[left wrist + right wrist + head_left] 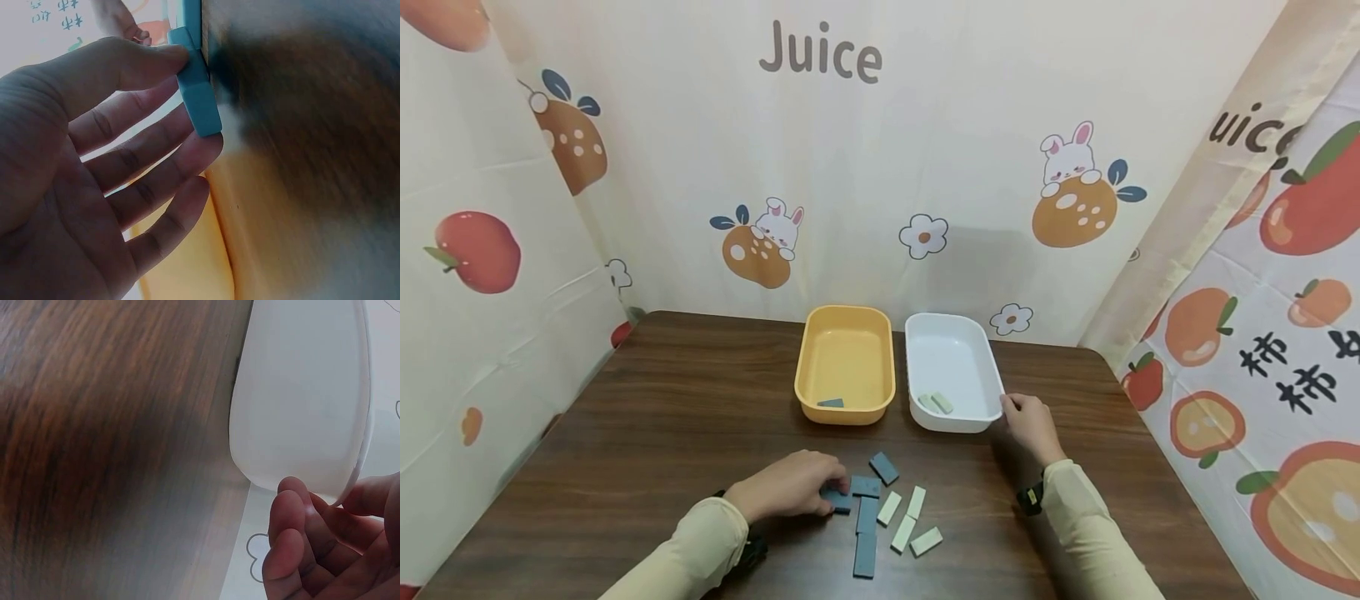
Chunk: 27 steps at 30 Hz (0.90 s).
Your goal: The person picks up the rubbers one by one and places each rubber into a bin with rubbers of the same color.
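Observation:
My left hand pinches a blue-grey block between the thumb and fingers, low at the left end of the blue-grey group. Beside its fingertips lies another blue-grey block, with several more running toward the front of the table. My right hand grips the near right rim of a white tub, thumb on one side and fingers on the other in the right wrist view. Two pale green blocks show inside that tub, near its front wall.
Left of the white tub stands a yellow tub with a blue-grey block in it. Several loose pale green blocks lie right of the blue-grey ones on the brown table. A printed curtain hangs behind.

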{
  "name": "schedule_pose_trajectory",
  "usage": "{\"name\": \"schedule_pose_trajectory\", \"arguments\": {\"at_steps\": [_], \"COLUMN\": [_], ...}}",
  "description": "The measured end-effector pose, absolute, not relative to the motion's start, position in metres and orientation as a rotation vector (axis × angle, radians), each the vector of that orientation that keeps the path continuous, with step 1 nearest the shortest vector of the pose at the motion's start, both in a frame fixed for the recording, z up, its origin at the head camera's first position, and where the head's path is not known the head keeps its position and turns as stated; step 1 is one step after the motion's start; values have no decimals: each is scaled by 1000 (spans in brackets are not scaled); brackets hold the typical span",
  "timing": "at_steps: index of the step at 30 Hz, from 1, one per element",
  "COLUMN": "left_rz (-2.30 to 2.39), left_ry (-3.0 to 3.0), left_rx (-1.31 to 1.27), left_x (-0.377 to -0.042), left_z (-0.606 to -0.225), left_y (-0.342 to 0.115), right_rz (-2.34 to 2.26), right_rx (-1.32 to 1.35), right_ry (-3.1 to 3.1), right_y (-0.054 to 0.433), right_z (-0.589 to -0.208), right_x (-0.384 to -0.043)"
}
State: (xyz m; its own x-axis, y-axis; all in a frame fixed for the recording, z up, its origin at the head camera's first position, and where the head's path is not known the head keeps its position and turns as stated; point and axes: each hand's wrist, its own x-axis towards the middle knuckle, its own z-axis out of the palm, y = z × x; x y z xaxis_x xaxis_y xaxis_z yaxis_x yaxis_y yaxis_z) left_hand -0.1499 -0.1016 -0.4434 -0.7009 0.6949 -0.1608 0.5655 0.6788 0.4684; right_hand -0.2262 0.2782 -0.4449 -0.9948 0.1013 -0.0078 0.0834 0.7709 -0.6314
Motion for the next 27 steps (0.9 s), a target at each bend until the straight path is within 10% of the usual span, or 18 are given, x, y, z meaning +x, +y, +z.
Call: {"name": "schedule_pose_trajectory", "arguments": {"at_steps": [27], "left_rz": [759], "left_ry": [2762], "left_rx": [978], "left_x": [-155], "left_z": [-434], "left_y": [-110], "right_rz": [1018], "right_rx": [-176], "right_ry": [-2909], "right_y": [275], "right_z": [-446], "right_x": [-225]}}
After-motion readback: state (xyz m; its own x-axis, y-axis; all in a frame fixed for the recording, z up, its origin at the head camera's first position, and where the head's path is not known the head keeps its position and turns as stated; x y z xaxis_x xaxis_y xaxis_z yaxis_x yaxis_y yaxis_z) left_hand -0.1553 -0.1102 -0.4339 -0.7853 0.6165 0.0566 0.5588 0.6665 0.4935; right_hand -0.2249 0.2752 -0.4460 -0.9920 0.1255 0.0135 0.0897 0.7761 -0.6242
